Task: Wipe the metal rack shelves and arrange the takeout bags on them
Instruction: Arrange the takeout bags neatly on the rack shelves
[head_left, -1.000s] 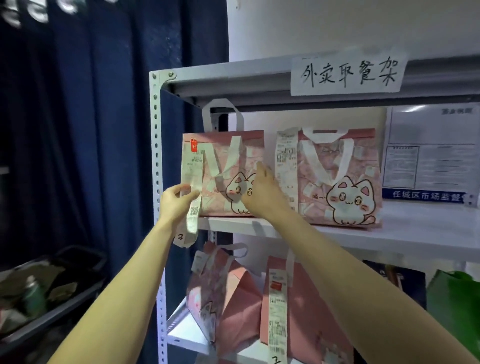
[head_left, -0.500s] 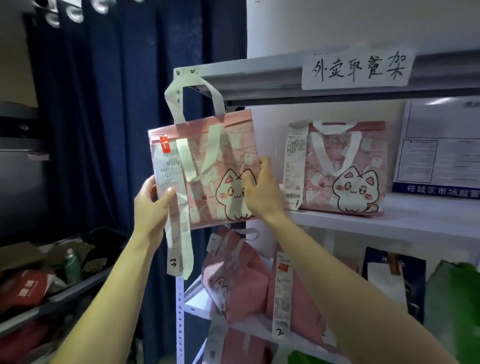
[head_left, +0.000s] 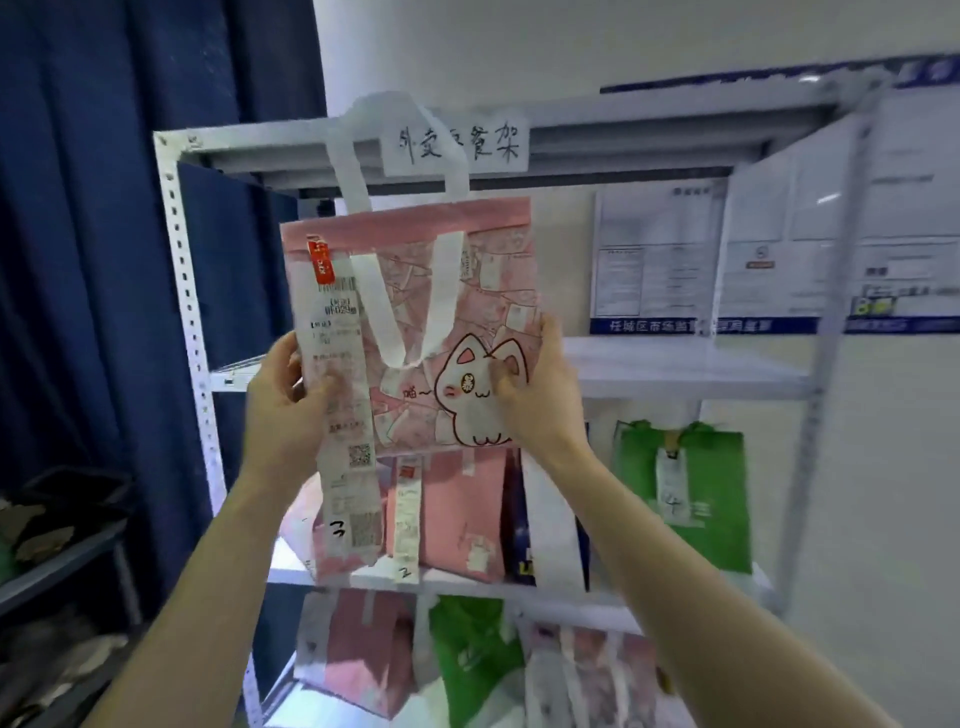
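The pink cat bag (head_left: 441, 332) hangs in the air before the metal rack (head_left: 182, 291), upright. My left hand (head_left: 283, 410) pinches its edge at nine o'clock; my right hand (head_left: 540, 395) pinches it at three o'clock.

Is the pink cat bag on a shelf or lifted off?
Lifted off: both hands, left hand and right hand, hold the pink cat bag in front of the rack.

Pink cat-print takeout bag (head_left: 441, 332) held upright before the metal rack (head_left: 179, 270), receipt (head_left: 340, 395) dangling.
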